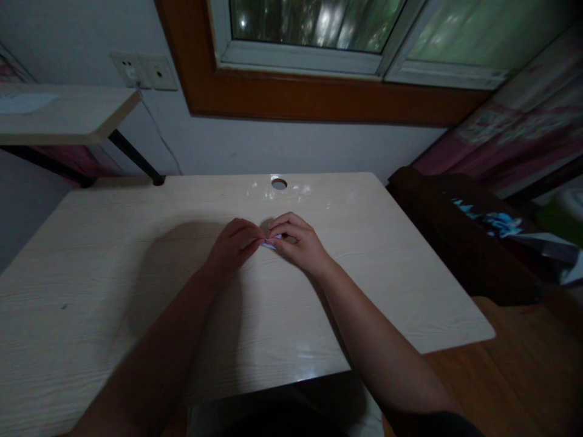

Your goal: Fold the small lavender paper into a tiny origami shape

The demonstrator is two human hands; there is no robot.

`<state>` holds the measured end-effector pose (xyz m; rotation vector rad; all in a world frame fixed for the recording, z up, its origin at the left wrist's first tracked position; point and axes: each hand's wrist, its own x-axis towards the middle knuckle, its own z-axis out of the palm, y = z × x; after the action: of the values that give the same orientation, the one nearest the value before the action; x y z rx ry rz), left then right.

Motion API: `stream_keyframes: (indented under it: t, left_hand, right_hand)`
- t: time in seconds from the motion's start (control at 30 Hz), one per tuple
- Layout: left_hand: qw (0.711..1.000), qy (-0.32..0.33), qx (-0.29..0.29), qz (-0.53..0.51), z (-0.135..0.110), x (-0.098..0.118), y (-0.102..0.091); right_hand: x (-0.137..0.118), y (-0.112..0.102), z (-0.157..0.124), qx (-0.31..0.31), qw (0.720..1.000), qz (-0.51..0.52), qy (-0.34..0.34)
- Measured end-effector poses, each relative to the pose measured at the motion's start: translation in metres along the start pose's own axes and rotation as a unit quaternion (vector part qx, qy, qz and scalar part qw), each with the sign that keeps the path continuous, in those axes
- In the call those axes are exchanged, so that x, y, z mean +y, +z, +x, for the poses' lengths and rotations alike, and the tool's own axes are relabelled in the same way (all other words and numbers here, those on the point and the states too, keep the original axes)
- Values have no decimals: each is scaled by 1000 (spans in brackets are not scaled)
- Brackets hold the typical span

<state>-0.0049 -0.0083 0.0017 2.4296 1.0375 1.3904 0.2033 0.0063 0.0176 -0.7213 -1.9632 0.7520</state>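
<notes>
A small white piece, perhaps folded paper (270, 244), shows between my fingertips just over the desktop (291, 315). My left hand (234, 244) pinches its left end, thumb and fingers pressed together. On the other side, my right hand (298, 241) grips it between thumb and curled fingers. Both hands meet at the piece near the middle of the desk, and the fingers cover most of it, so its full shape is hidden.
A round cable hole (279, 184) lies near the desk's back edge. At the back left a raised shelf (68, 115) stands on dark legs. Wall sockets (143, 71) and a cord are behind it. Right of the desk stands dark brown furniture (455, 243) with items on it.
</notes>
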Motion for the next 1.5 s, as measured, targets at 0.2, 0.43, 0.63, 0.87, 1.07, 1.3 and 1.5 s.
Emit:
stream_keyframes:
  t: [0.2,0.43,0.63,0.87,1.07,1.3,1.5]
  left_hand:
    - [1000,5,-3,8,-2,-2,1]
    - [999,-28,-10,-43,0,2,0]
    - [999,-31,-12,-15,0,3,1]
    - [1000,-28,5,-6,-1,1,1]
    - [999,-28,16,-12,-1,1,2]
    - [1000,-13,21,-20,1,2,2]
    - [999,-9,40,6,1,0,-2]
  right_hand:
    - [0,0,0,-4,1000,-3,3]
    - [-1,-1,0,-2,1000,-14,-5]
    - [-3,0,0,-5,1000,-18,-12]
    - [-2,2,0,-1,1000,-20,-10]
    - [-2,2,0,16,1000,-22,-14]
    - [0,4,0,23,999,-32,-34]
    - [0,0,2,59,996,-50,-43]
